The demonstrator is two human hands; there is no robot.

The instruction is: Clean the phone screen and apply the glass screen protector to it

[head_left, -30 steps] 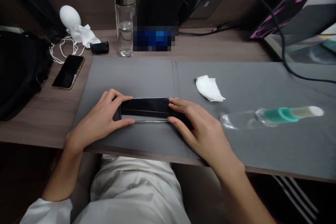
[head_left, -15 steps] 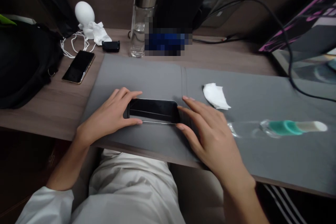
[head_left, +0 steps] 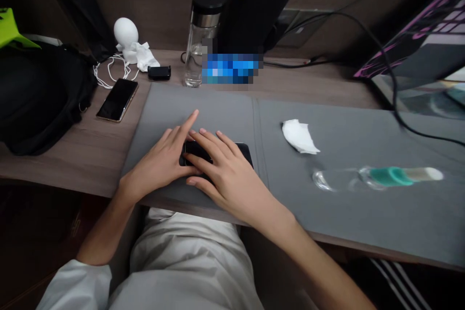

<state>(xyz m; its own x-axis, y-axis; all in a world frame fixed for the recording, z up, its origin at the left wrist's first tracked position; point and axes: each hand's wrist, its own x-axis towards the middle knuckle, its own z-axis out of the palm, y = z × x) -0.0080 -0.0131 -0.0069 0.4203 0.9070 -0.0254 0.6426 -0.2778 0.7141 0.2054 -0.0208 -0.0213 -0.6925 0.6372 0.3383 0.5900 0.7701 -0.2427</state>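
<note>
— What are you doing with your hands?

— You're holding your left hand (head_left: 156,164) and your right hand (head_left: 227,179) close together, nearly meeting, over a black smartphone (head_left: 243,151) lying flat on a grey desk mat (head_left: 189,99).

— Are you clamping it?

— I can't tell. Your right fingers (head_left: 210,143) are draping across the phone, your left index finger (head_left: 192,117) is pointing forward past its edge, and most of the phone is hiding beneath your hands.

— What's lying around you?

— To your right, a white tissue (head_left: 300,136) is resting on the mat, and farther right a clear plastic bottle with a teal band (head_left: 387,177) is lying on its side (it's blurred, so the details are soft). To your left, a second smartphone (head_left: 117,100) is sitting on the wooden desk (head_left: 54,169), with a black backpack (head_left: 39,97) beyond it. Ahead of your hands, a glass water bottle (head_left: 198,53) is standing beside a black cylinder (head_left: 254,9).
</note>
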